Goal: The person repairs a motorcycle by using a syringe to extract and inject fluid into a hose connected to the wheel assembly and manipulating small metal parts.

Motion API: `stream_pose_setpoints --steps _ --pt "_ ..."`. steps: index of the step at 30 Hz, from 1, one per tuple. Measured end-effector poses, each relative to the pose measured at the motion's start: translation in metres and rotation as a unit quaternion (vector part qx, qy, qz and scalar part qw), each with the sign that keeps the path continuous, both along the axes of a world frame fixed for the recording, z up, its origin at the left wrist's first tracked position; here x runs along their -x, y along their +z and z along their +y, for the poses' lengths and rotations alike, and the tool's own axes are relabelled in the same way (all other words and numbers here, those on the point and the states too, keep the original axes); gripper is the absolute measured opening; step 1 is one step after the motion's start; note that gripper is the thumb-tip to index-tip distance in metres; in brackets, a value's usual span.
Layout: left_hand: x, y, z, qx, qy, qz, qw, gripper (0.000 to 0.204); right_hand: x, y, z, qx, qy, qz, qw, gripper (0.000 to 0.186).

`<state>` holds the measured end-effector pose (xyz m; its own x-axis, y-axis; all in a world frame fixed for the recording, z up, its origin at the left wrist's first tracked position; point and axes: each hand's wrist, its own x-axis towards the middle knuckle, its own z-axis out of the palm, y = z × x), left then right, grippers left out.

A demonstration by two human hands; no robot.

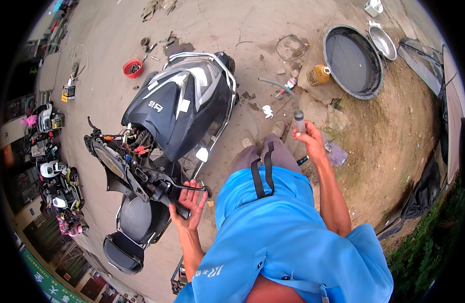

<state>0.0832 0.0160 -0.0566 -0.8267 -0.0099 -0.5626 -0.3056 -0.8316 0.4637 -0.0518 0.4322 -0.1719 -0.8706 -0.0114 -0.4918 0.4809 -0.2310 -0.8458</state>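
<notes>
A large clear syringe [299,121] with a thin flexible hose [278,84] at its tip is in my right hand [311,140], the fingers closed around its barrel. On the left, my left hand [190,204] is palm up with fingers stretched out, beside the black handlebar grip [180,208] and the brake lever [194,188] of a scooter. I cannot tell whether the palm presses on the grip. The scooter [164,108] has a dark body with silver trim; its front is partly taken apart, with loose wires and connectors [141,150] exposed.
To the right are a big black tub [379,76] of dark liquid, a metal basin [383,43] and a yellow bottle [318,74]. A red bowl [132,68] of small parts lies beyond the scooter. White tissue [267,111] is on the ground. Parked scooters [53,169] line the far left.
</notes>
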Motion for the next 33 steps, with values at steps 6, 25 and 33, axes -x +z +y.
stream_pose_setpoints --steps 6,25,33 --pt "-0.012 -0.021 -0.014 0.005 0.023 0.019 1.0 0.07 0.0 -0.007 0.03 0.01 -0.016 -0.044 0.999 0.037" --pt "-0.019 -0.021 -0.027 -0.025 0.05 0.04 0.998 0.045 0.005 -0.038 0.048 -0.012 0.018 -0.078 0.997 0.039" --pt "-0.011 -0.025 -0.022 -0.045 0.013 0.043 0.998 0.078 0.007 -0.037 0.048 -0.007 0.019 -0.075 0.997 0.04"
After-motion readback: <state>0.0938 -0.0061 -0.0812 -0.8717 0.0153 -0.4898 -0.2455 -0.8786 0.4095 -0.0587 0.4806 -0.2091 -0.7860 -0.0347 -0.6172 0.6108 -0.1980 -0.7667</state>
